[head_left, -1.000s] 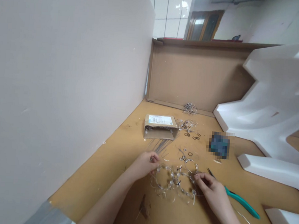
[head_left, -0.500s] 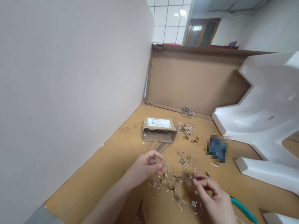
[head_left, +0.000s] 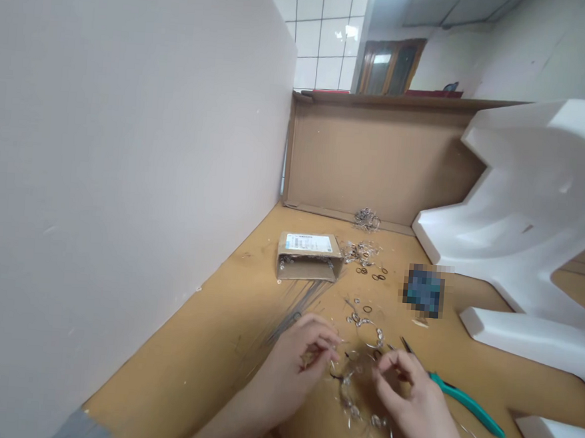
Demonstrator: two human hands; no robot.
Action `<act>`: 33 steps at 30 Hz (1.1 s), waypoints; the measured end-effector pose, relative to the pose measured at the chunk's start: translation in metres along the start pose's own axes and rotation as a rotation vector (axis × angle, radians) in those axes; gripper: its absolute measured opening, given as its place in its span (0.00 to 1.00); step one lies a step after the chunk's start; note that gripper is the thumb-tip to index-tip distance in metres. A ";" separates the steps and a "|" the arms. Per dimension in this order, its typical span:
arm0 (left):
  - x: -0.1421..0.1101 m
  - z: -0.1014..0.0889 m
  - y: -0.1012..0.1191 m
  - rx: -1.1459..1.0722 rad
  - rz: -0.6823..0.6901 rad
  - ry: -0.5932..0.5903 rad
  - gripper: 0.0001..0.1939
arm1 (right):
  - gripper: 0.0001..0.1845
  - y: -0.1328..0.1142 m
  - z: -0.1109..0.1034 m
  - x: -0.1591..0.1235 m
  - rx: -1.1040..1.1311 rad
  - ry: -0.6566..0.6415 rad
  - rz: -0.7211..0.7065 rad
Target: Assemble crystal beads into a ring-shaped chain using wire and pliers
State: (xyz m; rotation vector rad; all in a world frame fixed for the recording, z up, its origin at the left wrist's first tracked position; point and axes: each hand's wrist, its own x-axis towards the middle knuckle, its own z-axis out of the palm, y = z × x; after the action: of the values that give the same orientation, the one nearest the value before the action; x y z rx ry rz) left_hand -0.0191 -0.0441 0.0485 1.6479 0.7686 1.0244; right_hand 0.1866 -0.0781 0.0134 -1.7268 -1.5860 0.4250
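My left hand (head_left: 302,360) is curled, fingertips close together at the left edge of a cluster of thin wire loops with clear bead-like pieces (head_left: 352,410). My right hand (head_left: 413,394) pinches thumb against forefinger at the cluster's right side. Whatever sits in either pinch is too fine and blurred to make out. Just beyond the fingertips lies another beaded wire loop (head_left: 377,335), with a small dark ring (head_left: 367,309) behind it. Pliers with teal handles (head_left: 474,408) rest right of my right hand, partly hidden by it.
An open small cardboard box (head_left: 310,257) lies on the brown tabletop (head_left: 203,346), with thin grey wires (head_left: 299,306) before it. Tangled wire pieces (head_left: 363,252) lie beside it. A blurred dark object (head_left: 423,291) is farther right. White foam pieces (head_left: 519,335) stand right, a white panel (head_left: 151,156) left.
My left hand has moved right and nearer to me, uncovering more grey wires and covering part of the beaded loops. My right hand has dropped slightly, showing more of the pliers.
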 end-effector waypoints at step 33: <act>-0.048 0.071 -0.056 0.236 0.021 -0.182 0.15 | 0.15 -0.003 -0.011 -0.009 0.587 0.263 0.224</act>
State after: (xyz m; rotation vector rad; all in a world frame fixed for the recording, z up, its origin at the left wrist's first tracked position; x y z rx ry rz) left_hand 0.0231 -0.0990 -0.0271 1.9252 0.7743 0.8078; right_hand 0.1903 -0.0897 0.0207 -1.4280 -0.9572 0.6665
